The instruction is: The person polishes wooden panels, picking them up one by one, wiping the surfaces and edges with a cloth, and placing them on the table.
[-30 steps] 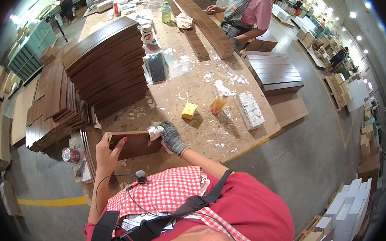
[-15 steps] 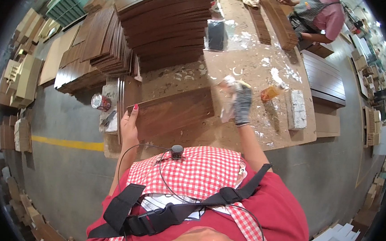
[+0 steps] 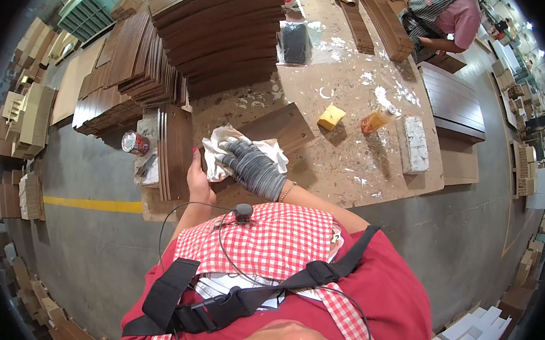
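A dark brown wooden board (image 3: 281, 129) lies slanted on the worktable in front of me. My left hand (image 3: 199, 180), bare with red nails, grips the board's left end; its fingers are partly hidden by the edge. Over the left half of the board my right hand (image 3: 253, 169), in a grey striped glove, presses a crumpled white cloth (image 3: 221, 142) onto the wood. The cloth covers that part of the surface. A yellow sponge block (image 3: 332, 118) rests on the table beyond the board's right end, apart from both hands.
Upright brown boards (image 3: 175, 154) stand at my left, beside a can (image 3: 135, 143). Tall board stacks (image 3: 222, 37) fill the far left. Rightward are a bottle of amber liquid (image 3: 377, 119) and a white-speckled block (image 3: 415, 145). Another person (image 3: 444, 21) works at the far right.
My right hand has come left from the table's right part onto the board with the white cloth. The yellow sponge now lies on the table. My left hand still holds the board's end.
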Available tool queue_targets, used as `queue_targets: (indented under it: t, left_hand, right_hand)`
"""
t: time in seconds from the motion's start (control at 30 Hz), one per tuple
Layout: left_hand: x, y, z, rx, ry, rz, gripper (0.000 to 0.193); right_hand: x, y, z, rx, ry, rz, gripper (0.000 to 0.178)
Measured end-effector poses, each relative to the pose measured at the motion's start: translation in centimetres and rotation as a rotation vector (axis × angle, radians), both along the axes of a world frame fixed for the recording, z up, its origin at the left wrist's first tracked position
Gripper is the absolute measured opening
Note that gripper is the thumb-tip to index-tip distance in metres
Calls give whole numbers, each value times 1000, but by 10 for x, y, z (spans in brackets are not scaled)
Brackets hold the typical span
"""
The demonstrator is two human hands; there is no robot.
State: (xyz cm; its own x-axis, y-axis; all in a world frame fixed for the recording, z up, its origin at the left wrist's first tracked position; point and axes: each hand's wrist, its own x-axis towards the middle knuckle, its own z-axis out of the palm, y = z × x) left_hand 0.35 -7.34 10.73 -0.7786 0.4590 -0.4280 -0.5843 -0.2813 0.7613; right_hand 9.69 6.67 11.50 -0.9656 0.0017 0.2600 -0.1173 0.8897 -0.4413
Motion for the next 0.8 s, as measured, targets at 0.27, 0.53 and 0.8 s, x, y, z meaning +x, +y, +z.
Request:
queue_targets:
  t: [0.27, 0.53, 0.8]
  left_hand:
    - [-2, -4, -3, -20, -72, 144, 53]
    - [-11, 0, 30, 140, -260, -196, 48]
    - [-23, 0, 36, 164, -201, -243, 59]
  right_hand:
    - [43, 94, -32, 250, 52, -490, 50]
    - [80, 158, -28, -352, 312, -582, 32]
    - [109, 157, -21, -1342, 186, -865, 36]
